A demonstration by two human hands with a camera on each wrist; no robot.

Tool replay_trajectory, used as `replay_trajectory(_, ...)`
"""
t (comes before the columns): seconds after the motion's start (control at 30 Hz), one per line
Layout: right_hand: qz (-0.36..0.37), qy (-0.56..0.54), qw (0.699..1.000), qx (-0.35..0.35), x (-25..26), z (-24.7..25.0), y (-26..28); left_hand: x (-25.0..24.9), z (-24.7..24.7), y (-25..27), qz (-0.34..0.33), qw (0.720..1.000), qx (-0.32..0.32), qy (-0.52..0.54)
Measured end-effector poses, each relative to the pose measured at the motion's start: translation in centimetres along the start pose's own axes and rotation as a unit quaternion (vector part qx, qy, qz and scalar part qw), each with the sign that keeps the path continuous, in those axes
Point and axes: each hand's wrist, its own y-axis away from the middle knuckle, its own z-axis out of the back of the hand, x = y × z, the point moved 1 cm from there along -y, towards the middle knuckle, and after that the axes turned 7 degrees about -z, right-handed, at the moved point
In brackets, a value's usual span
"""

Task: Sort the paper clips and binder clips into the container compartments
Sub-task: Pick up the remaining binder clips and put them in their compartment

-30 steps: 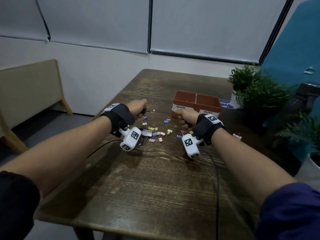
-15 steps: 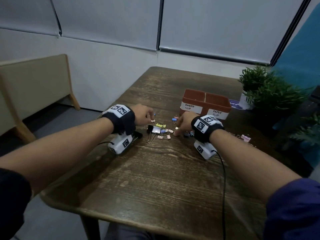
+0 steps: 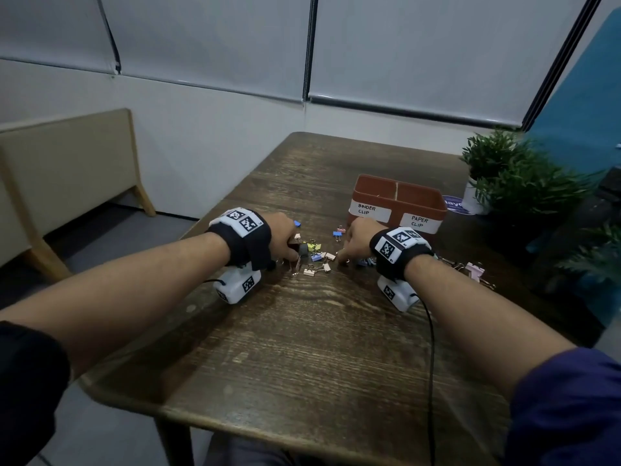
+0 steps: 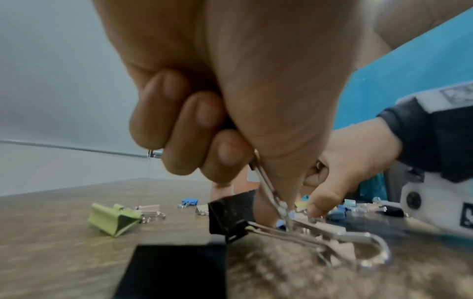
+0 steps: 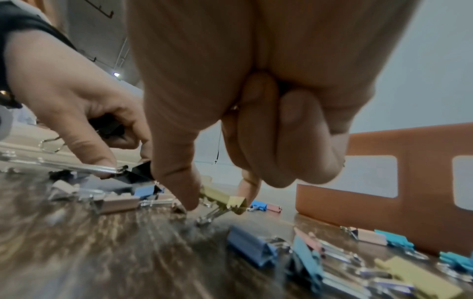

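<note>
Loose coloured binder clips [image 3: 317, 258] lie on the wooden table between my hands. The brown two-compartment container [image 3: 398, 188], labelled BINDER CLIP left and PAPER CLIP right, stands just behind them. My left hand [image 3: 285, 242] keeps a black binder clip [image 5: 107, 126] tucked in its curled fingers. Its thumb and forefinger pinch the raised wire handle [image 4: 266, 182] of a large black binder clip [image 4: 227, 218] lying on the table. My right hand [image 5: 220, 194] has thumb and forefinger tips down at the table beside a yellow binder clip [image 5: 222, 197]. A small gold glint, seemingly a paper clip [image 5: 235, 107], shows inside its curled fingers.
More clips, blue, pink and yellow [image 5: 399, 269], lie under my right wrist in front of the container. A pink binder clip [image 3: 473, 269] sits farther right. Potted plants [image 3: 504, 176] crowd the table's right side. The table's left edge [image 3: 215, 213] is close to my left hand.
Both hands have turned palm-down from raised fists and dropped onto the clip pile. The left hand moved right onto the large black clip; the right thumb and forefinger reached down to the table.
</note>
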Motion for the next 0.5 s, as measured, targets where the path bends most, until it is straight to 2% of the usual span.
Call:
replay_trajectory(0.1, -0.001, 0.006, 1.000, -0.017, -0.9, 0.5, -0.3, 0.9, 1.3, -0.5, -0.004, 0.999, -0.034, 0.030)
replay_trajectory(0.2, 0.005, 0.027, 1.000, 0.002, -1.9, 0.5, -0.5, 1.4, 2.9, -1.2, -0.007, 0.997, -0.069, 0.040)
replay_trajectory(0.3, 0.028, 0.009, 1.000, -0.002, -2.8, 0.7, -0.2, 1.3, 3.8, -1.7, -0.010, 0.995, -0.075, 0.059)
replay_trajectory(0.37, 0.045, -0.034, 0.998, -0.013, -3.3, 0.9, 0.2, 1.0, 4.2, -2.3, 0.008, 0.990, -0.069, 0.124)
replay_trajectory(0.43, 0.062, -0.072, 0.995, 0.003, -3.5, 1.1, 0.4, 0.4, 4.6, -2.8, 0.028, 0.968, -0.069, 0.240)
replay_trajectory(0.5, 0.074, -0.076, 0.993, 0.042, -3.4, 0.9, 0.7, -0.3, 5.0, -3.3, 0.057, 0.925, -0.081, 0.366)
